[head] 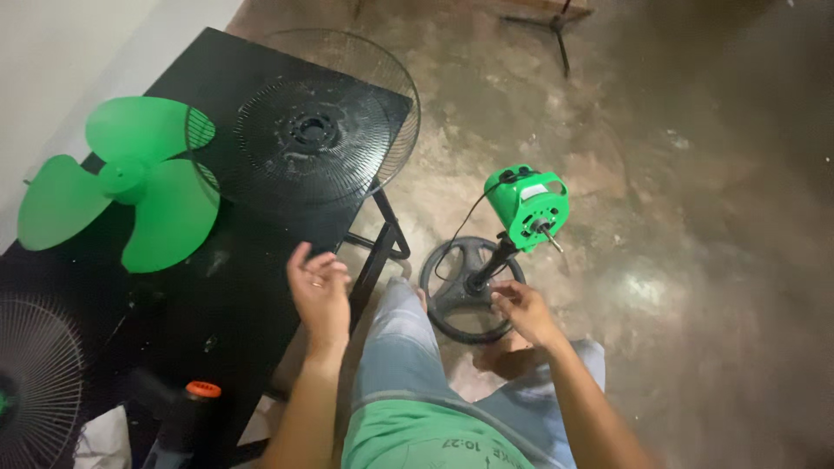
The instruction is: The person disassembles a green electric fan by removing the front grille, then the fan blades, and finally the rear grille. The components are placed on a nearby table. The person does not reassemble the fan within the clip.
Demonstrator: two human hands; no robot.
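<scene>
While person sits over stained concrete floor [695,260], black flat-topped bench [234,287] at left carries parts laid flat: round black wire fan guard [313,130], green three-blade plastic fan propeller [130,187]. Likely set aside w/ fan apart. Green fan motor head on black post w/ round black base [499,252] stands upright on floor betw. knees. Right hand [521,311] at base, fingers curled, narrow, seems steadying it; grip unclear. Left hand [320,291] over bench edge, fingers spread, empty.

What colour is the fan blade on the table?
Bright green. The fan blade shows best in the head view, lying on the black table.
</scene>
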